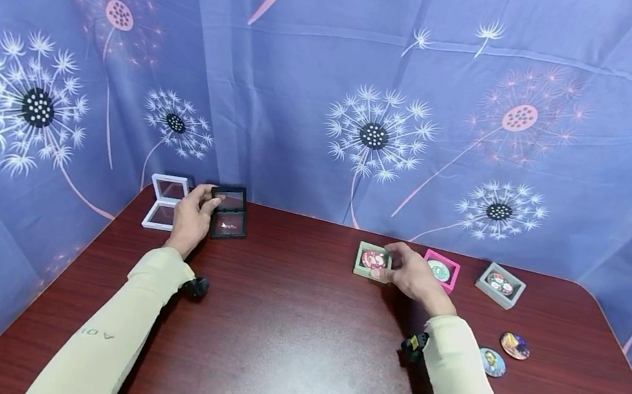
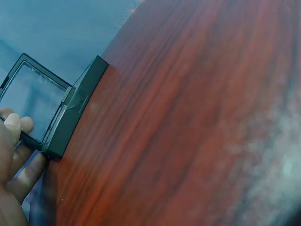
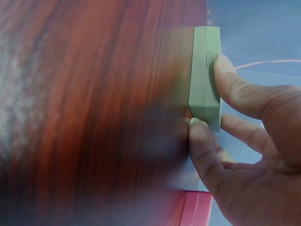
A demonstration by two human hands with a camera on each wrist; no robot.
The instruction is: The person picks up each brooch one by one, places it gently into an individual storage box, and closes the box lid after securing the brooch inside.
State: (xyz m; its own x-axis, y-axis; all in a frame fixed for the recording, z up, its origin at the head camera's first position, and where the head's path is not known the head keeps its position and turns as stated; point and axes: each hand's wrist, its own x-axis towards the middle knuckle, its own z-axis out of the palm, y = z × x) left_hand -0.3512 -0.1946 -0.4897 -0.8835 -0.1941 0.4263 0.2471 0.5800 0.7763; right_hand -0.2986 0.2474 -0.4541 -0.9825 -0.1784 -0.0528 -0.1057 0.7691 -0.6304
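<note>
On the left, a black display case (image 1: 229,224) stands with its clear-windowed lid raised at the back. My left hand (image 1: 192,215) pinches the side edge of that lid; in the left wrist view the thumb (image 2: 13,123) lies against the frame. To the right, a closed pale green case (image 1: 363,269) with a red round badge (image 1: 373,259) inside rests on the table. My right hand (image 1: 412,274) grips its right side. Up close in the right wrist view, the thumb (image 3: 228,77) presses the green case's face and a fingertip touches its lower end.
An opened white case (image 1: 160,217) stands left of the black one. Right of my right hand are a pink case (image 1: 452,269) and a grey case (image 1: 502,295), each holding a badge. Two loose round badges, one dark (image 1: 515,345) and one blue (image 1: 492,363), lie near my right sleeve. A blue curtain (image 1: 292,116) borders the table.
</note>
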